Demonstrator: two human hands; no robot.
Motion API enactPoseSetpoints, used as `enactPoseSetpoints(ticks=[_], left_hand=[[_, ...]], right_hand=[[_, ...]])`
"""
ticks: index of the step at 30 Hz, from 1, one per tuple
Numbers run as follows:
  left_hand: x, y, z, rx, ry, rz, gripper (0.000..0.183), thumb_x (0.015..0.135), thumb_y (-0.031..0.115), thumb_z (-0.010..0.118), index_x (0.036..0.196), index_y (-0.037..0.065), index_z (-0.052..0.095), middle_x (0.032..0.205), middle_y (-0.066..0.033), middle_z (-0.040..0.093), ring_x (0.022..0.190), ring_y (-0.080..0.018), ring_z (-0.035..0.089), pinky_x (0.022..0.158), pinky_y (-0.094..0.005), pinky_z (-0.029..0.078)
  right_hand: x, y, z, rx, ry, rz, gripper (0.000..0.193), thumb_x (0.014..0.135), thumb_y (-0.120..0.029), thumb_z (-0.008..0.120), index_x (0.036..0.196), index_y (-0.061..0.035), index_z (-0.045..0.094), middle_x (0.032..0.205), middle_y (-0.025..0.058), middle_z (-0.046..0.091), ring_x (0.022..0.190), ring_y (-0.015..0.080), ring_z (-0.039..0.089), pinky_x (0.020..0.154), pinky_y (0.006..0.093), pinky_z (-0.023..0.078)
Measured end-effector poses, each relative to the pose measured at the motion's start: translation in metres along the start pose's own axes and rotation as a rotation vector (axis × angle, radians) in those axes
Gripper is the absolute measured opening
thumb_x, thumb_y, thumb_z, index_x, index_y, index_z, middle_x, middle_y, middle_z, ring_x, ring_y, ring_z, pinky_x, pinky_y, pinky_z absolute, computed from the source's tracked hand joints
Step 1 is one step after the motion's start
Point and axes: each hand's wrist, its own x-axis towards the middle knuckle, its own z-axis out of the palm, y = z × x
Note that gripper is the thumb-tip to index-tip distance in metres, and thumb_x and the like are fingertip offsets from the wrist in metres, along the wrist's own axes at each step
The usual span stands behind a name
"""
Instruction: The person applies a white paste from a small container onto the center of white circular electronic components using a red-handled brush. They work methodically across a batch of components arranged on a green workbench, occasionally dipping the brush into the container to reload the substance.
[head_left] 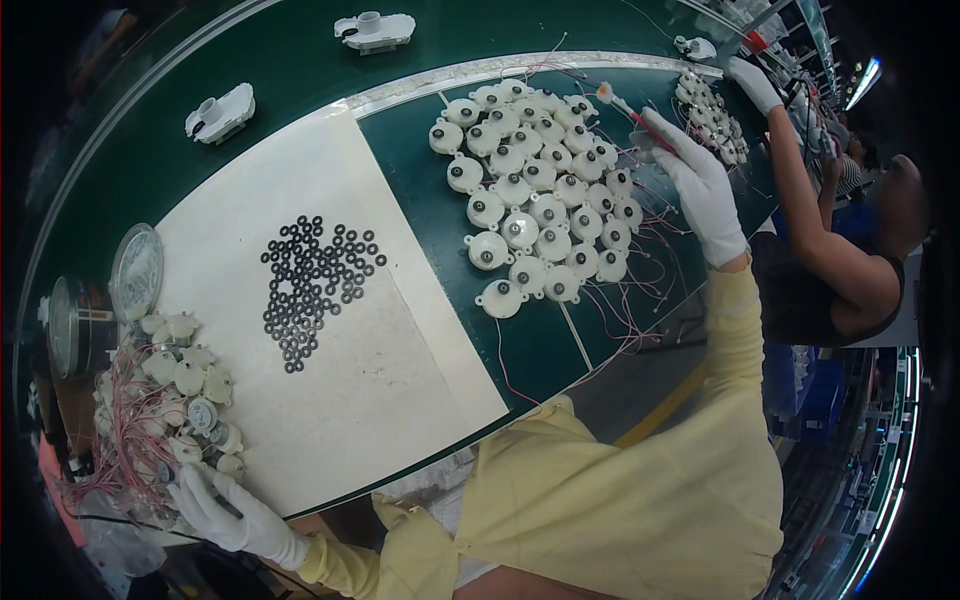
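Observation:
My right hand [705, 190], in a white glove, grips a small brush [625, 108] with a red handle and a pale tip. It is raised at the right side of a large cluster of round white motors [540, 175], whose dark centres face up. Their thin pink and white wires trail off to the right. Also gloved in white, my left hand [225, 512] rests at the near edge of a heap of similar white motors [190, 375] with tangled red wires [130, 425]. Its fingers are apart, and I see nothing held in them.
Many black rings [310, 275] lie spread on a white sheet [370, 390]. Clear round containers [137, 270] stand at the left. White housings [222, 113] sit on the green belt [290, 60] beyond. At the right, a co-worker's gloved hand [752, 85] is over more parts.

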Motion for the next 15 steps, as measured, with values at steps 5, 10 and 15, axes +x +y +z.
enactPoseSetpoints(ticks=[5,10,15], left_hand=[[-0.001,-0.001,0.0,0.002,-0.023,-0.018,0.033,0.09,0.004,0.056,0.123,-0.003,0.061,0.125,-0.0185,0.059,0.123,-0.0405,0.051,0.105,-0.0499,0.039],[-0.002,-0.001,0.0,0.018,-0.043,-0.039,0.034,0.092,0.005,0.056,0.124,-0.002,0.06,0.127,-0.0188,0.059,0.124,-0.0391,0.05,0.105,-0.0476,0.039],[-0.004,-0.001,0.002,0.035,-0.033,-0.05,0.033,0.093,0.006,0.056,0.125,-0.003,0.06,0.128,-0.0199,0.058,0.124,-0.0387,0.05,0.104,-0.0461,0.039]], right_hand=[[0.009,0.01,0.002,0.087,0.015,0.095,0.044,0.088,0.005,0.044,0.129,-0.0002,0.059,0.114,0.0119,0.068,0.1,0.0134,0.063,0.092,0.0254,0.048],[0.018,0.016,0.007,0.113,0.031,0.112,0.043,0.087,0.004,0.043,0.126,0.0019,0.061,0.112,0.0132,0.069,0.1,0.0141,0.064,0.092,0.0258,0.049],[0.02,0.025,0.011,0.194,0.048,0.054,0.044,0.085,0.005,0.043,0.125,0.0041,0.06,0.112,0.0142,0.068,0.099,0.0151,0.064,0.091,0.0255,0.049]])
